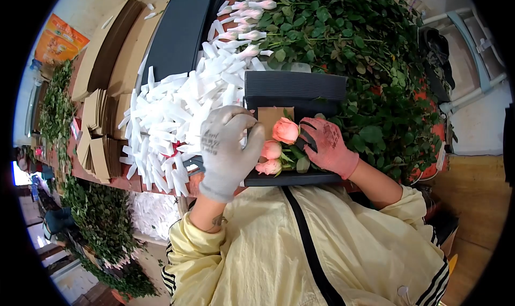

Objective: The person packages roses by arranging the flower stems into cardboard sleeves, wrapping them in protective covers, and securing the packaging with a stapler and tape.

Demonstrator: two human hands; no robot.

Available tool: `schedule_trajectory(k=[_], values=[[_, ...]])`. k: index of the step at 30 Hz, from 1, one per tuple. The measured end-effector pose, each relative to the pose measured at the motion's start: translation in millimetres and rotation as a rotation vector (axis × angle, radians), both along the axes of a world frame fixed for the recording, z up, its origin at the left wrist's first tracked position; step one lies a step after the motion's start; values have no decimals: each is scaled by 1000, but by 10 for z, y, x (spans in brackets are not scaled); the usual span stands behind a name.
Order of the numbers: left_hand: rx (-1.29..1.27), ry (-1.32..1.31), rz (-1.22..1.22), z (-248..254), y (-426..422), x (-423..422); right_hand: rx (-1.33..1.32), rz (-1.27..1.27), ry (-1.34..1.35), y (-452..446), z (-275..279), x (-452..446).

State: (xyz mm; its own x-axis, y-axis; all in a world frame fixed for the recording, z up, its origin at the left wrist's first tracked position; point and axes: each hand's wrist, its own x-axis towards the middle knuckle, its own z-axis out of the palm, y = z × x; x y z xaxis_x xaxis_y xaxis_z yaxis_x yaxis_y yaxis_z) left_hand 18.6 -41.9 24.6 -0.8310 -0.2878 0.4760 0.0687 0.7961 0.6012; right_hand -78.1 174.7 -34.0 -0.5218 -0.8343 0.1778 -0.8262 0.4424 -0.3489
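Several pink roses (285, 130) lie with their heads together over a black corrugated sheet (295, 86) and a small brown cardboard piece (274, 114). My left hand (228, 150), in a pale grey glove, is at the left of the blooms with its fingers curled; what its fingertips hold, if anything, is hidden. In a pink glove with dark fingertips, my right hand (327, 145) is bent round the stems and leaves just right of the top rose.
White foam sleeves (177, 110) are heaped at the left. Brown cardboard pieces (99, 137) and black sheets (177, 32) lie beyond. Leafy rose stems (332, 32) cover the right side, with sleeved buds (252, 13) at the top. A metal-framed chair (466, 48) stands far right.
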Motion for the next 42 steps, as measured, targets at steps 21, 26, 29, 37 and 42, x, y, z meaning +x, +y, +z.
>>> schedule_trajectory(k=[21, 26, 29, 37, 42], values=[[-291, -359, -340, -106, 354, 374, -403, 36, -68, 122, -12, -27], [-296, -345, -334, -123, 357, 382, -454, 33, -122, 139, -36, -23], [-294, -341, -336, -131, 354, 381, -471, 41, -141, 156, -62, -35], [-268, -325, -324, -132, 362, 379, -249, 36, 41, 148, 429, -52], [-320, -319, -315, -132, 434, 359, -572, -257, -133, 434, 1659, -479]])
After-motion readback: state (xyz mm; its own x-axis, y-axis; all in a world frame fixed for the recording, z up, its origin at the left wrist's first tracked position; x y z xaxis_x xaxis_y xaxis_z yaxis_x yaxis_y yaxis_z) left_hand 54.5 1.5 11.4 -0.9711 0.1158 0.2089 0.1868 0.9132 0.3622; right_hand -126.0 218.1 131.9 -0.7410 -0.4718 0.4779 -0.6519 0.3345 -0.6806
